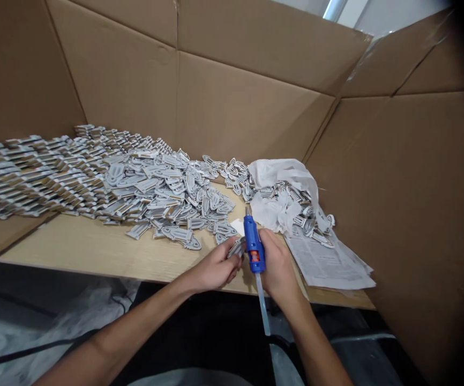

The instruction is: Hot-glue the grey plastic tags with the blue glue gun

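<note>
Below the board's left end: white plastic sheeting (55, 316) on the floor, with a black cable (35, 349) lying across it.

Left end of the board: grey cut-out tags (23, 177) in long overlapping rows, brown cores showing along their edges, reaching back into the corner of the cardboard walls (127, 69).

Middle of the pale wooden board (95, 249): a loose heap of the same tags (167, 198), scattered at odd angles, spilling toward the front edge.

Front edge, left hand (216, 265): closed, pinching one grey tag (237, 248) between fingers and thumb, just beside the glue gun.

Just past the tag: a small white paper scrap (238, 227), near the gun's tip.

Front edge, right hand (278, 265): closed around the barrel of a blue hot glue gun (253, 244), tip angled up and away, orange trigger showing.

Below the gun: a clear glue stick (262, 305), jutting down past the board's front edge.

Right rear of the board: crumpled white tissue paper (276, 206), tangled with more tags (306, 220).

Right front corner: loose printed paper sheets (328, 265), partly under those tags.
</note>
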